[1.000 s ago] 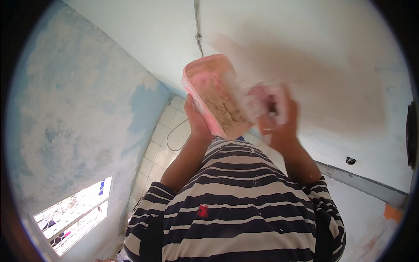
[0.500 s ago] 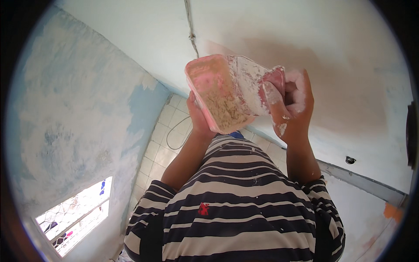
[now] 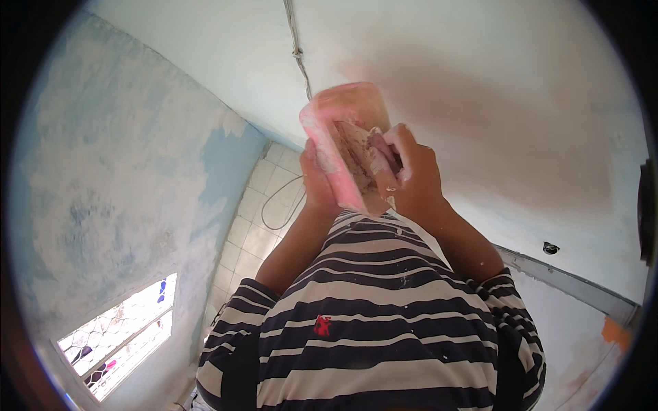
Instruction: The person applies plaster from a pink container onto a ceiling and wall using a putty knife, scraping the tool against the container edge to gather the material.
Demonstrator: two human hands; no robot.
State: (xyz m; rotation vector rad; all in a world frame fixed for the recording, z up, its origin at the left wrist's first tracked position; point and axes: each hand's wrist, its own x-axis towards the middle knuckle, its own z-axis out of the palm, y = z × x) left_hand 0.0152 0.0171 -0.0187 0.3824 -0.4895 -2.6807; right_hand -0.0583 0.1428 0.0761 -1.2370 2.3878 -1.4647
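Observation:
A pink rectangular tub (image 3: 356,99) is held up in front of my chest by my left hand (image 3: 319,179), whose fingers wrap its left side and underside. Greyish-beige putty (image 3: 353,154) lies inside the tub. My right hand (image 3: 415,171), whitened with residue, grips the reddish handle of a putty knife (image 3: 375,159). The knife's blade is tilted down into the tub, partly sunk in or hidden by the putty and my fingers.
A pale wall (image 3: 507,137) with a darker damp-looking patch rises ahead and to the right; a cable (image 3: 296,51) runs down it. The patchy blue wall (image 3: 137,137) with a grilled window (image 3: 123,335) stands left. A thin cord (image 3: 266,216) loops over the tiled floor (image 3: 236,236).
My right hand has moved left and brought the putty knife from the tub's right edge into it. The tub has tipped, with its left outer side now showing more.

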